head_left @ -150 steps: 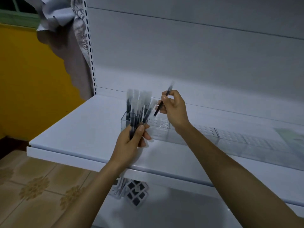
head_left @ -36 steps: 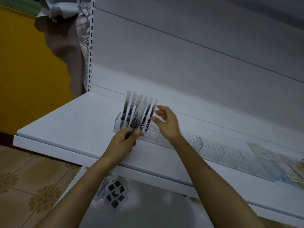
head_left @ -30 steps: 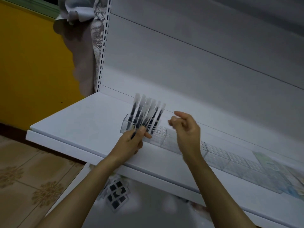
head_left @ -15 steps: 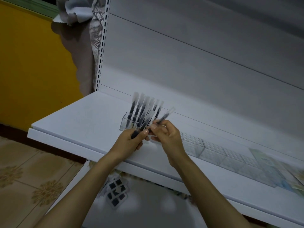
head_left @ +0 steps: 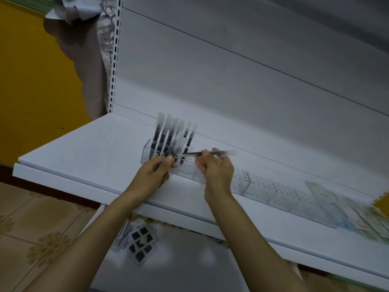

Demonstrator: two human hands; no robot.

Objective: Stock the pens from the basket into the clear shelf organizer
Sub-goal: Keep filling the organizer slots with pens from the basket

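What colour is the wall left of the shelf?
Yellow-orange wall, seen best in the head view.

1. The pen (head_left: 212, 153) pinched by the right hand (head_left: 216, 171) is smeared with blur (tip unreadable).
2. The left hand (head_left: 153, 173) hides the lower ends of its pens (head_left: 168, 138).
3. Papers (head_left: 370, 220) run off the view's right edge.

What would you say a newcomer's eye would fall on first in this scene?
Most likely the fan of clear-capped black pens upright at the left end of the clear shelf organizer, where the left hand grips some at the base. Next, the right hand pinching a single pen nearly level just beside them. The yellow wall at far left stands out against the white shelf.
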